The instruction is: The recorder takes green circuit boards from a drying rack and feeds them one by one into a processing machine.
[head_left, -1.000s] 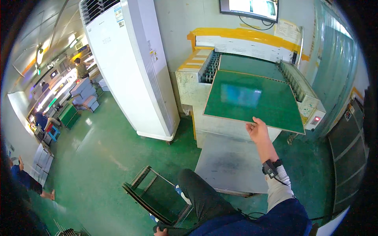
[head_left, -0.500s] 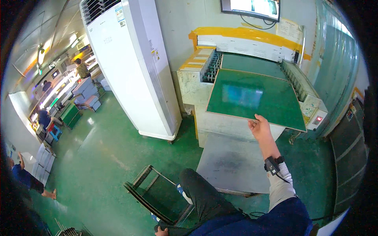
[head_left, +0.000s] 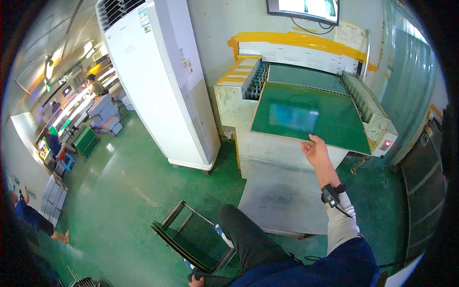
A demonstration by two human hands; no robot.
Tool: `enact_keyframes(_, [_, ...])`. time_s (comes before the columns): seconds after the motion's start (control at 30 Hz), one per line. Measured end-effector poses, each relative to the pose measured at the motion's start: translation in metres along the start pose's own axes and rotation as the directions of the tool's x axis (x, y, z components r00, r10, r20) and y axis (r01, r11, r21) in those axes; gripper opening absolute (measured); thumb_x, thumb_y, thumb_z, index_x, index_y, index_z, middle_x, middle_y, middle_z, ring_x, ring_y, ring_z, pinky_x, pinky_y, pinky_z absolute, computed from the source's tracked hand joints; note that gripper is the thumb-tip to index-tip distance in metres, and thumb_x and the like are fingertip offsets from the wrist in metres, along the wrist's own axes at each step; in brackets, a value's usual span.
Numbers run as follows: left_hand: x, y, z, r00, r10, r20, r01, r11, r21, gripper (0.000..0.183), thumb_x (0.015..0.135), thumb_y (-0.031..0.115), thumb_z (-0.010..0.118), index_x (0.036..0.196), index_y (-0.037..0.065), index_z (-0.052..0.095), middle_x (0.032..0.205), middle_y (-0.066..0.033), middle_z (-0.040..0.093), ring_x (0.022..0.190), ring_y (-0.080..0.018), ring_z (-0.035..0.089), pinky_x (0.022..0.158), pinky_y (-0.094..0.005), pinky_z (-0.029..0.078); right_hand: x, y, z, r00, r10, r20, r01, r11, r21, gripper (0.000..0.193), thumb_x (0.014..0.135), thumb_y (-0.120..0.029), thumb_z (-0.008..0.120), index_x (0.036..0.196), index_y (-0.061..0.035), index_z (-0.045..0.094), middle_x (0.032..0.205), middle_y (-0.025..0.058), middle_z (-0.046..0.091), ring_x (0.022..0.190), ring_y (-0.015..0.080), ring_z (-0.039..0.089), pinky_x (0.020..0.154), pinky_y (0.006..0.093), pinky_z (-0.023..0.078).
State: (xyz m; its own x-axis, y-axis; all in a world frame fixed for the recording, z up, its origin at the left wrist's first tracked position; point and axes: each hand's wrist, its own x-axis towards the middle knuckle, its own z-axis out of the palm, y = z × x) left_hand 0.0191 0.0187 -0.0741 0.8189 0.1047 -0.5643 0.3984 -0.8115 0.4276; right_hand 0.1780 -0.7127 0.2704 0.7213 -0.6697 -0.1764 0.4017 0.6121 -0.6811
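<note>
A green floor (head_left: pixel 124 191) filled the room, with a tall white cabinet (head_left: pixel 162 81) at far left beside the machine (head_left: pixel 239 110). On it lay a large green board (head_left: pixel 311 115); the right hand (head_left: pixel 315 152) gripped its near edge. The left hand (head_left: pixel 195 281) clasped a slotted rack (head_left: pixel 191 237) nearby.

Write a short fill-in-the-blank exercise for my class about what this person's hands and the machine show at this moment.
1. The right hand grips the near edge of a large ____ board.
2. The board lies on a machine next to a tall ____ cabinet unit.
3. The left hand holds a dark ____ near the floor.

Missing words: green; white; rack
</note>
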Motion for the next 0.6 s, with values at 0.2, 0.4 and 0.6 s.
enact_keyframes(0.2, [0.0, 0.004, 0.0, 0.996, -0.086, 0.016, 0.086, 0.996, 0.036, 0.077, 0.088, 0.052, 0.058, 0.147, 0.008, 0.033, 0.137, -0.0311, 0.047, 0.127, -0.0504, 0.043, 0.105, -0.0513, 0.038, 0.009, -0.004, -0.004, 1.0, -0.013, -0.018, 0.013, 1.0, -0.009, 0.032, 0.085, -0.015, 0.067, 0.109, -0.0073, 0.046, 0.1, 0.0127, 0.054, 0.088, 0.0294, 0.059, 0.076, 0.0396, 0.052])
enact_keyframes(0.4, [0.007, 0.001, 0.012, 1.0, 0.02, -0.019, -0.019, 1.0, 0.016, 0.077, 0.089, 0.054, 0.055, 0.146, 0.007, 0.033, 0.136, -0.0315, 0.048, 0.127, -0.0513, 0.042, 0.104, -0.0514, 0.038, 0.03, -0.02, -0.021, 1.0, 0.009, 0.024, -0.009, 1.0, 0.013, 0.031, 0.085, -0.013, 0.067, 0.107, -0.0069, 0.046, 0.101, 0.014, 0.053, 0.089, 0.0296, 0.059, 0.076, 0.0397, 0.054])
enact_keyframes(0.6, [0.022, -0.068, 0.011, 0.997, -0.083, 0.006, 0.082, 0.991, 0.102, 0.095, 0.078, 0.063, 0.064, 0.149, 0.01, 0.03, 0.139, -0.0177, 0.052, 0.125, -0.0423, 0.049, 0.104, -0.0479, 0.038, 0.05, 0.022, 0.021, 0.995, 0.078, 0.057, -0.075, 0.996, -0.05, 0.028, 0.083, -0.013, 0.069, 0.104, -0.0048, 0.051, 0.096, 0.0136, 0.06, 0.081, 0.0261, 0.062, 0.07, 0.0356, 0.054])
